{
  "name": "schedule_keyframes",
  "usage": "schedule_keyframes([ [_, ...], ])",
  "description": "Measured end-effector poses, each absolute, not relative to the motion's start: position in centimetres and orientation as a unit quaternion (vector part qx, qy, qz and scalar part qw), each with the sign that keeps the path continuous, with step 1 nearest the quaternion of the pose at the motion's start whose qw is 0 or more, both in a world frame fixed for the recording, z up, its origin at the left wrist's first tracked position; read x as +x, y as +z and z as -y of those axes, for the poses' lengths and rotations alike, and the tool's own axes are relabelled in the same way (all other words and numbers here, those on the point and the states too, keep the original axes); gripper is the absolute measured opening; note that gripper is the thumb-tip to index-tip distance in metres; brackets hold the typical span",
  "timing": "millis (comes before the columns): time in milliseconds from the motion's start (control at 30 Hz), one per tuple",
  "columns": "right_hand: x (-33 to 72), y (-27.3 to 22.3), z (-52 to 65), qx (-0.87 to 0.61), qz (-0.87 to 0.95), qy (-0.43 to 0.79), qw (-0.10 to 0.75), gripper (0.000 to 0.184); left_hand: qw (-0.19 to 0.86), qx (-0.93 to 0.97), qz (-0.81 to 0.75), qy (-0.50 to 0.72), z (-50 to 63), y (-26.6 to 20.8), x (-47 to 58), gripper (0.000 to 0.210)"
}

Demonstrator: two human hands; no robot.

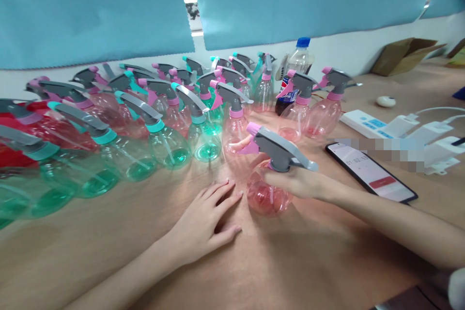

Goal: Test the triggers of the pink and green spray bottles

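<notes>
Through the head camera, I have the right hand [301,181] wrapped round the neck of a rounded, see-through pink plastic spray bottle [269,201], its grey and pink trigger head pointing left; one fingertip shows beyond the trigger. The bottle sits low at the front of the group; whether its base touches the light-brown table [145,271], I cannot tell. The left hand [203,223] grasps nothing, fingers spread just beside it. Clear green and pink plastic spray bottles [207,147] stand behind and leftward; a black-framed smartphone [363,169] lies to the right.
</notes>
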State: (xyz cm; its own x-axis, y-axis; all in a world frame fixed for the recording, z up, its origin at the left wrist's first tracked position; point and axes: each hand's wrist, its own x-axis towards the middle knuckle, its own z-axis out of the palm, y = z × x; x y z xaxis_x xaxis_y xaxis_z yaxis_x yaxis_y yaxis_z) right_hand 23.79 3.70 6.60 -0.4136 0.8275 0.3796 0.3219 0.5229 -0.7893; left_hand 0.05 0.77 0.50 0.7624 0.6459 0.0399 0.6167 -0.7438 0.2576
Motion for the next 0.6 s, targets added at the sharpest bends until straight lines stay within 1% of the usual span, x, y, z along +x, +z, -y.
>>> schedule_keyframes([
  [100, 23.76, 6.37, -3.64, -0.375, 0.771, 0.311, 0.411, 0.012, 0.112, 0.932, -0.339, 0.061, -0.75, 0.52, 0.05, 0.060],
  [233, 23.74, 6.40, -3.67, -0.370, 0.777, 0.314, 0.401, 0.010, 0.110, 0.932, -0.339, 0.058, -0.73, 0.55, 0.06, 0.060],
  [400, 23.64, 6.56, -3.76, -0.351, 0.777, 0.322, 0.413, 0.011, 0.112, 0.932, -0.339, 0.063, -0.69, 0.50, 0.05, 0.060],
  [600, 23.67, 6.55, -3.71, -0.362, 0.778, 0.311, 0.409, 0.012, 0.115, 0.932, -0.339, 0.057, -0.75, 0.62, 0.07, 0.060],
])
